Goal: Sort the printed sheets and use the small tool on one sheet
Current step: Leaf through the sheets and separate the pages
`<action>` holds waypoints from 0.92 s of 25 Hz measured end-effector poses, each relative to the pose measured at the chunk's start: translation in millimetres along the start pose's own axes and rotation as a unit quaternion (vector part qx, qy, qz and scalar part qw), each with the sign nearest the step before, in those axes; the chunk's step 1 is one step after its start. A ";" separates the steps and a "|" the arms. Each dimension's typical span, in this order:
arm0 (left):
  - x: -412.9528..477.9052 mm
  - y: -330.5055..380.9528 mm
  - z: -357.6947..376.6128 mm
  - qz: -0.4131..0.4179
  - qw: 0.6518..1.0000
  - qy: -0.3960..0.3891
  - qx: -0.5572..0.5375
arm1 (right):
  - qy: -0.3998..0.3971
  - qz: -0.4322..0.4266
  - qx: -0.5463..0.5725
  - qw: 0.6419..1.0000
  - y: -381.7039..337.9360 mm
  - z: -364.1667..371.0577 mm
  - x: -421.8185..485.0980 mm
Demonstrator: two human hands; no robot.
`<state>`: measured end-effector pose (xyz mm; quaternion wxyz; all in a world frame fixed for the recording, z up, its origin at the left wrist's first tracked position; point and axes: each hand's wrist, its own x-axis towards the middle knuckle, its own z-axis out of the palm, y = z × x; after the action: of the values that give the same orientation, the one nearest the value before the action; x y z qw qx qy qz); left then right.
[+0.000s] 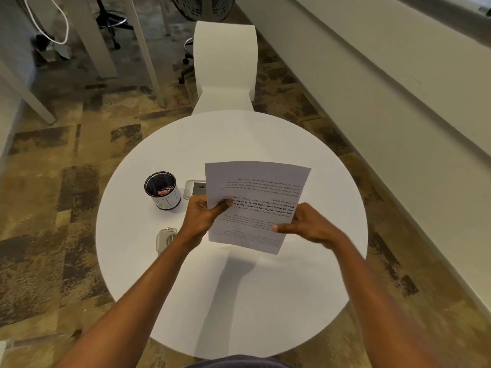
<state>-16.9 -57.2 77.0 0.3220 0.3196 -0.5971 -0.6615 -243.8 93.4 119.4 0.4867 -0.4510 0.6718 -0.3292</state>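
I hold the printed sheets [256, 192] up over the round white table [231, 288], with the text upside down to me. My left hand [204, 219] grips their left edge, thumb on top. My right hand [308, 224] pinches the lower right part, thumb across the page. A small pale tool [165, 239], perhaps a stapler, lies on the table just left of my left wrist.
A black mesh cup [162, 189] with a white label and small items inside stands at the left. A silver tray-like object [195, 188] lies partly behind the sheets. A white chair [225, 67] faces me across the table. Desk legs and office chairs stand at the far left.
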 end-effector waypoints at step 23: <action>1.7 -13.4 -20.0 -0.031 0.988 -0.050 0.142 | 0.146 -0.020 0.055 0.988 42.4 15.0 21.6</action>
<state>-2.4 -69.2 62.0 0.2222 0.3474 -0.6901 -0.5948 -244.2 89.3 69.6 0.4009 -0.3834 0.7075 -0.4378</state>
